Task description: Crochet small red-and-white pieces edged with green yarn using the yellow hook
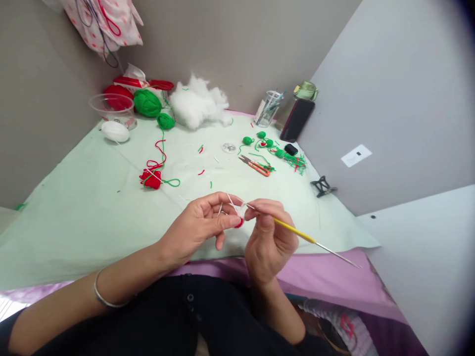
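My left hand pinches a small red and white crochet piece between thumb and fingers, with white yarn running over the raised index finger. In my right hand is a crochet hook with a yellow handle, gripped like a pencil. Its left tip meets the white yarn at the top of the piece; the bare metal end points down to the right. From the white yarn ball at the left, a thin strand runs toward my left hand. Most of the crochet piece is hidden by my fingers.
Orange thread snips lie beyond my hands, near green crocheted balls and yarn scraps. A red bundle with trailing yarn lies left. Behind are green yarn, white stuffing, a plastic cup and a phone.
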A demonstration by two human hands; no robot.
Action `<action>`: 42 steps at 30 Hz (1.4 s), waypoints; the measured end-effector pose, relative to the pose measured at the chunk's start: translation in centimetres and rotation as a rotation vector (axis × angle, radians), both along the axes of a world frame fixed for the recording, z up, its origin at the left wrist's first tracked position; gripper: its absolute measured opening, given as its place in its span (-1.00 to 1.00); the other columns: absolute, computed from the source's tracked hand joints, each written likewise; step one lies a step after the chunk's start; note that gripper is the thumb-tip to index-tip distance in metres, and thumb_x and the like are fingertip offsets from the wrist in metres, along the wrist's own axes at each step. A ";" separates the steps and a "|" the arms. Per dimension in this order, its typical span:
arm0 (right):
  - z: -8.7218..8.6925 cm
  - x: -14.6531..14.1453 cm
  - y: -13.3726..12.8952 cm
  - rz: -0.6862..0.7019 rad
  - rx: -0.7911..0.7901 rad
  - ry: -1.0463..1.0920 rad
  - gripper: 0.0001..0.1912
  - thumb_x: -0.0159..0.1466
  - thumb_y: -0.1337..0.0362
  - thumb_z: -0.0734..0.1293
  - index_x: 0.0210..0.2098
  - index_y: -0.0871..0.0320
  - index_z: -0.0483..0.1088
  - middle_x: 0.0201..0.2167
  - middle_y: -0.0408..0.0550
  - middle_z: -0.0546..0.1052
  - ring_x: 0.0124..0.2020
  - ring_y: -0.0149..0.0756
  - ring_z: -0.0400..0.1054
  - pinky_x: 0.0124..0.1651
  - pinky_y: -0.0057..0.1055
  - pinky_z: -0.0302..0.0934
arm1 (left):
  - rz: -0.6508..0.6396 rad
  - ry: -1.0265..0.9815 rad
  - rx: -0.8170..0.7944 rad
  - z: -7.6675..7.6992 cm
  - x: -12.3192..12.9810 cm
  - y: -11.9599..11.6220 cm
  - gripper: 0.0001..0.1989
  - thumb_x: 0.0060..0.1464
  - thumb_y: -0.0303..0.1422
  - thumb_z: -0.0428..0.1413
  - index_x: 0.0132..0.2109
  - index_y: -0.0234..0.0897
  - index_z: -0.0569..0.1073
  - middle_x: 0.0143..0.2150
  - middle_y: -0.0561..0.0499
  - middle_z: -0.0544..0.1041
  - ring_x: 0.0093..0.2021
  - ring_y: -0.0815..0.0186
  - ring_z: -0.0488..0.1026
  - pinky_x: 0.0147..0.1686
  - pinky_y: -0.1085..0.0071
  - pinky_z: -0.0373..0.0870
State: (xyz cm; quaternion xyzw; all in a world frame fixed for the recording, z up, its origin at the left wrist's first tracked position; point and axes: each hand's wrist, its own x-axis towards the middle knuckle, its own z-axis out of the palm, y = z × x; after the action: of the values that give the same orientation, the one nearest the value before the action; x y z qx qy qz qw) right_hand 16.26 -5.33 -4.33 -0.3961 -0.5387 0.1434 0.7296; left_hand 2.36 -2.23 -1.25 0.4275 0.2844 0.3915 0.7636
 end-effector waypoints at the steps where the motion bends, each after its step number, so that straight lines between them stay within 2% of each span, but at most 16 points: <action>1: 0.0 0.1 0.1 -0.012 0.002 -0.003 -0.82 0.46 0.30 0.28 -0.14 0.02 0.54 -0.29 -0.10 0.54 -0.33 -0.32 0.44 -0.27 -0.26 0.36 | -0.009 -0.007 -0.020 0.1 0.0 0.0 -0.74 0.05 -0.34 0.40 -0.11 -0.28 0.61 -0.35 0.11 0.45 -0.54 0.52 0.26 -0.67 0.64 0.32; 6: 0.3 0.4 0.2 0.005 -0.009 0.057 -0.82 0.45 0.31 0.29 -0.15 0.03 0.55 -0.30 -0.13 0.54 -0.38 -0.37 0.42 -0.31 -0.31 0.31 | -0.028 -0.067 -0.136 0.3 -0.3 0.0 -0.84 0.09 -0.34 0.38 -0.22 -0.31 0.61 -0.44 0.16 0.40 -0.63 0.62 0.01 -0.65 0.66 0.28; 10: 0.6 0.7 0.0 -0.036 -0.036 0.096 -0.83 0.46 0.30 0.28 -0.19 0.07 0.53 -0.31 -0.13 0.53 -0.40 -0.38 0.42 -0.31 -0.32 0.31 | -0.020 -0.092 -0.211 0.2 -0.4 0.2 -0.87 0.11 -0.35 0.36 -0.25 -0.32 0.60 -0.54 0.22 0.26 -0.64 0.60 -0.06 -0.64 0.67 0.25; 16: 1.0 0.8 -0.5 -0.016 -0.006 0.061 -0.83 0.45 0.29 0.28 -0.20 0.07 0.53 -0.35 -0.12 0.53 -0.40 -0.35 0.42 -0.37 -0.33 0.31 | -0.003 -0.072 -0.213 -0.1 -0.5 0.3 -0.84 0.09 -0.33 0.38 -0.25 -0.31 0.60 -0.54 0.22 0.24 -0.63 0.59 -0.07 -0.63 0.65 0.24; 20: 0.8 0.5 -0.5 0.002 -0.034 0.010 -0.82 0.46 0.30 0.28 -0.19 0.06 0.54 -0.36 -0.11 0.53 -0.39 -0.35 0.42 -0.36 -0.32 0.31 | 0.016 -0.061 -0.158 0.1 -0.5 0.0 -0.85 0.09 -0.33 0.38 -0.26 -0.30 0.61 -0.52 0.21 0.29 -0.63 0.59 -0.03 -0.62 0.63 0.28; 27: 0.7 0.3 -0.4 -0.063 0.020 -0.095 -0.79 0.44 0.38 0.27 -0.17 0.05 0.55 -0.34 -0.11 0.56 -0.37 -0.32 0.42 -0.34 -0.30 0.34 | 0.057 -0.021 -0.087 0.1 -0.3 -0.2 -0.83 0.07 -0.30 0.39 -0.27 -0.28 0.60 -0.50 0.19 0.36 -0.62 0.58 0.03 -0.62 0.60 0.33; 30: 0.5 0.3 -0.5 -0.035 0.010 -0.129 -0.80 0.44 0.36 0.27 -0.15 0.04 0.56 -0.33 -0.11 0.57 -0.34 -0.30 0.44 -0.33 -0.29 0.36 | 0.048 -0.007 -0.059 0.0 -0.3 -0.1 -0.80 0.07 -0.30 0.39 -0.22 -0.30 0.59 -0.45 0.17 0.41 -0.61 0.56 0.10 -0.64 0.61 0.32; 33: 0.1 0.3 -0.4 0.045 0.006 -0.098 -0.80 0.44 0.35 0.28 -0.14 0.04 0.57 -0.31 -0.10 0.58 -0.29 -0.30 0.47 -0.27 -0.28 0.38 | 0.017 0.003 -0.038 0.1 -0.5 0.0 -0.62 0.07 -0.32 0.39 0.02 -0.29 0.55 -0.41 0.14 0.48 -0.55 0.51 0.26 -0.68 0.64 0.25; 37: -0.3 0.4 -0.3 0.127 -0.007 -0.088 -0.81 0.44 0.34 0.31 -0.12 0.05 0.60 -0.27 -0.08 0.60 -0.20 -0.29 0.49 -0.18 -0.29 0.42 | -0.048 0.014 -0.047 0.6 -0.7 0.4 -0.22 0.07 -0.36 0.40 0.37 -0.33 0.29 -0.38 0.15 0.51 -0.56 0.52 0.30 -0.67 0.65 0.25; 42: -0.4 0.7 -0.4 0.181 -0.055 -0.103 -0.77 0.41 0.40 0.35 -0.07 0.01 0.61 -0.20 -0.07 0.64 -0.13 -0.28 0.52 -0.08 -0.27 0.44 | -0.059 0.009 -0.031 0.7 -1.0 0.6 0.00 0.02 -0.41 0.43 0.49 -0.34 0.10 -0.33 0.14 0.48 -0.46 0.47 0.31 -0.64 0.64 0.33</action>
State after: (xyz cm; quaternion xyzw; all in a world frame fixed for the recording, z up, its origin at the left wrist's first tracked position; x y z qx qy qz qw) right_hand 16.98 -5.73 -4.74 -0.3722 -0.6051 0.2029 0.6739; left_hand 1.39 -1.60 -0.59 0.4258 0.2812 0.3624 0.7799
